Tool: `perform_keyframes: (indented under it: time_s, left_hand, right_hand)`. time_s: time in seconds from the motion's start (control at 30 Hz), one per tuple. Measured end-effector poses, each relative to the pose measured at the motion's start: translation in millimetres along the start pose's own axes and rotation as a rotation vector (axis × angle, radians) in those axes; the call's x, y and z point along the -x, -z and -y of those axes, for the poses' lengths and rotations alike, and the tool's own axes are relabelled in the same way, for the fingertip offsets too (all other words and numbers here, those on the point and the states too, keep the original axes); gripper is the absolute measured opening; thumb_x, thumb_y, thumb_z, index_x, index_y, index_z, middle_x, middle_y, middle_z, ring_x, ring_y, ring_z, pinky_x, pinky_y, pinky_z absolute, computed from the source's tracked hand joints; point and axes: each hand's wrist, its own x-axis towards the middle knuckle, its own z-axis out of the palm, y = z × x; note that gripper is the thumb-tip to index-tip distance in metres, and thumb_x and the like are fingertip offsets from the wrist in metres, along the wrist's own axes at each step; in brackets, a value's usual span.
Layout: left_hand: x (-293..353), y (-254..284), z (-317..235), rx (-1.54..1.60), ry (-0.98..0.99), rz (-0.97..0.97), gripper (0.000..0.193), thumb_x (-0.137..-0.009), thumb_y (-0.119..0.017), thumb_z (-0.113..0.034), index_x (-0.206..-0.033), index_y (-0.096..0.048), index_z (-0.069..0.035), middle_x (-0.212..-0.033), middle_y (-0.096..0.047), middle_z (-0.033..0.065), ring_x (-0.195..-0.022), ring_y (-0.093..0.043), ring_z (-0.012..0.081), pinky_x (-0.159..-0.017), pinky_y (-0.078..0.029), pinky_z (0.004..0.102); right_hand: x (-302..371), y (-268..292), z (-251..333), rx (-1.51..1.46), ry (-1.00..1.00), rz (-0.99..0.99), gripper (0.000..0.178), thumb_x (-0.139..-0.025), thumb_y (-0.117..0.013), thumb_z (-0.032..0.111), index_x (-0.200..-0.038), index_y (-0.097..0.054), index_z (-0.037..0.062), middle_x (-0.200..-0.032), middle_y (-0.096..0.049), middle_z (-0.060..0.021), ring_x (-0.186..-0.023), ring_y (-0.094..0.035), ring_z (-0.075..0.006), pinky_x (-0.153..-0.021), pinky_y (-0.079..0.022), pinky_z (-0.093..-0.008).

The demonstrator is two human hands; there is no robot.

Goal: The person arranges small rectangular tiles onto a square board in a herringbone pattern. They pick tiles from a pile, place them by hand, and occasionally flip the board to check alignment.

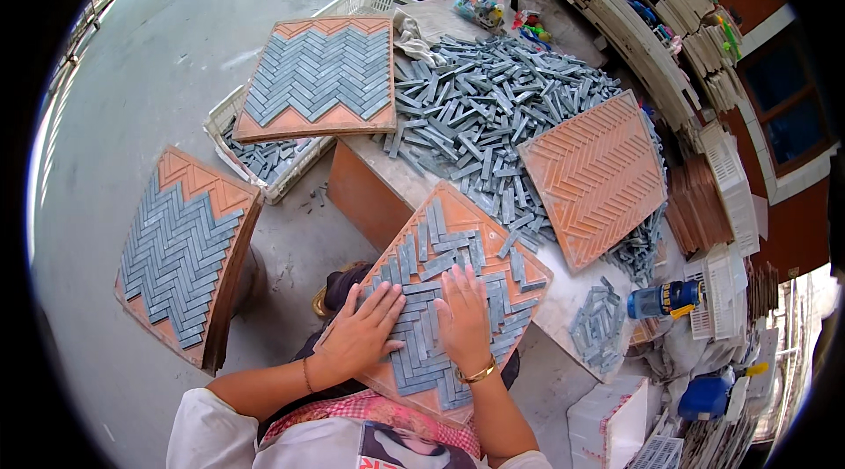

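Note:
An orange grooved tray [451, 205] lies tilted across my lap. Slim grey stone strips [422, 319] cover much of it in a herringbone pattern; those in its upper part lie loose and askew. My left hand [365, 328] rests flat over the tray's left side, fingers stretched and touching the strips. Palm down on the strips near the middle is my right hand [463, 318], its fingers extended upward. Neither hand grips anything. The strips directly beneath both palms are hidden.
A large heap of grey strips [502, 108] covers the table ahead, with an unfilled orange tray [598, 179] on its right. Strip-filled trays stand at the far left [321, 73] and near left [180, 249]. Right are a blue bottle [651, 302] and a white bin [603, 421].

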Motion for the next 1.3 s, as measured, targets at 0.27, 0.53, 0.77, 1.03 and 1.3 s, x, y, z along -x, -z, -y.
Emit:
perform_keyframes:
  time_s: [0.27, 0.53, 0.77, 1.03, 1.3]
  left_hand:
    - [-2, -18, -7, -0.025, -0.024, 0.038, 0.068, -0.078, -0.059, -0.039, -0.130, -0.041, 0.000, -0.139, -0.036, 0.0105, -0.132, -0.029, 0.0232, -0.107, -0.017, 0.0484]
    - [2, -16, -15, 0.052, 0.026, 0.079, 0.074, -0.075, -0.062, -0.041, -0.132, -0.038, -0.002, -0.141, -0.034, 0.0103, -0.133, -0.027, 0.0245, -0.107, -0.016, 0.0480]
    - [-2, -20, -18, -0.026, 0.038, 0.057, 0.073, -0.077, -0.058, -0.045, -0.133, -0.037, -0.003, -0.139, -0.036, 0.0090, -0.131, -0.029, 0.0226, -0.108, -0.015, 0.0460]
    - [1, -19, -11, 0.009, 0.022, 0.067, 0.072, -0.078, -0.057, -0.043, -0.133, -0.036, -0.002, -0.139, -0.036, 0.0124, -0.131, -0.029, 0.0265, -0.107, -0.018, 0.0484]
    - [8, -12, -12, -0.027, 0.049, 0.023, 0.068, -0.078, -0.059, -0.041, -0.129, -0.043, 0.000, -0.138, -0.038, 0.0117, -0.131, -0.030, 0.0262, -0.107, -0.017, 0.0487]
  right_hand:
    - [19, 19, -17, -0.046, -0.073, -0.076, 0.029, -0.085, -0.052, 0.010, -0.112, -0.055, -0.0022, -0.120, -0.053, -0.0173, -0.119, -0.044, -0.0347, -0.098, -0.034, -0.0436]
    - [27, -16, 3, 0.171, 0.038, 0.029, 0.036, -0.078, -0.055, 0.010, -0.112, -0.053, -0.0006, -0.105, -0.054, -0.0126, -0.098, -0.052, -0.0272, -0.081, -0.042, -0.0384]
    - [19, -12, -8, 0.006, 0.045, -0.030, 0.037, -0.076, -0.055, 0.005, -0.113, -0.053, -0.0008, -0.107, -0.054, -0.0148, -0.098, -0.052, -0.0310, -0.082, -0.042, -0.0398]
    - [14, -28, -3, 0.148, 0.023, -0.080, 0.036, -0.077, -0.057, 0.006, -0.112, -0.053, -0.0003, -0.110, -0.054, -0.0122, -0.098, -0.052, -0.0293, -0.083, -0.041, -0.0397]
    - [5, -14, -9, -0.125, 0.079, -0.096, 0.023, -0.075, -0.058, 0.006, -0.098, -0.057, 0.0022, -0.095, -0.056, -0.0100, -0.088, -0.055, -0.0268, -0.074, -0.045, -0.0369]
